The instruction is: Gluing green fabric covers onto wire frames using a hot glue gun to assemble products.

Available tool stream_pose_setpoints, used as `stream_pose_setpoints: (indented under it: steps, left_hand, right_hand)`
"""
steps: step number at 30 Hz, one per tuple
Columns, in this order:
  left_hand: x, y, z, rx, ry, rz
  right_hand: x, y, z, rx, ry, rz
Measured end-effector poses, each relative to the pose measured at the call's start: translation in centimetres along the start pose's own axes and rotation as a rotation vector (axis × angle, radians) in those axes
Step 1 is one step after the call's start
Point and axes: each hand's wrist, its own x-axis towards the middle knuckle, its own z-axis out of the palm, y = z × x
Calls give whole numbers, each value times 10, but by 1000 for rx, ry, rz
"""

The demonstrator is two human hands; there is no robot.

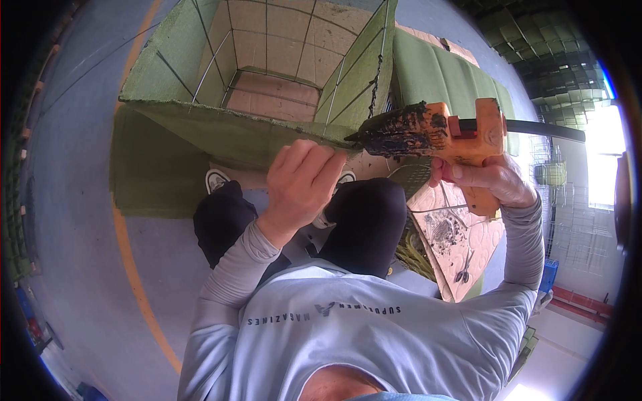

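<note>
My right hand (491, 180) is wrapped round the handle of an orange hot glue gun (471, 137), its front caked in black glue. A black glue stick (545, 129) sticks out of its back end. The gun's nozzle points left, at the top edge of green fabric (221, 130) on a wire frame box (267, 67). Just left of the nozzle, my left hand (301, 177) is closed, its fingers pinching the fabric near the box's front right corner. Black glue strings (376, 83) run along the corner wire.
Rolled or folded green fabric (441, 73) lies right of the box. Cardboard (461, 247) with black scraps and scissors (464, 267) lies at my right side. An orange line (127, 254) crosses the grey floor (73, 200) at left. Wire racks (582, 220) stand at the far right.
</note>
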Motion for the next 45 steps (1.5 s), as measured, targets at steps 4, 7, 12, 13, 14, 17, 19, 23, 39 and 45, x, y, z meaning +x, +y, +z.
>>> stream_pose_setpoints:
  steps: [4, 7, 12, 13, 14, 17, 19, 23, 39, 45]
  left_hand:
    - [0, 1, 0, -34, -2, -26]
    - [0, 1, 1, -41, -1, -32]
    - [0, 2, 0, -57, -14, -47]
    - [0, 2, 0, -58, -14, -52]
    - [0, 2, 1, -59, -14, -56]
    - [1, 2, 0, -41, -8, -78]
    - [5, 1, 1, -59, 15, -100]
    - [12, 1, 0, -77, -5, -214]
    - [36, -9, -3, -83, -194, -232]
    - [41, -14, 0, -193, -262, -374]
  right_hand:
    - [1, -2, 5, -35, 62, 30]
    - [3, -5, 4, -48, 52, 26]
    - [11, -11, 3, -103, 36, 65]
    - [13, -8, 2, -83, 40, 28]
    - [12, -9, 4, -82, 41, 28]
    - [9, -11, 5, -9, 85, 22]
    - [4, 0, -4, 77, 52, -50]
    - [-9, 20, -10, 225, 111, -147]
    - [-60, 129, -21, 554, 466, -386]
    - [-63, 138, -15, 607, 500, -412]
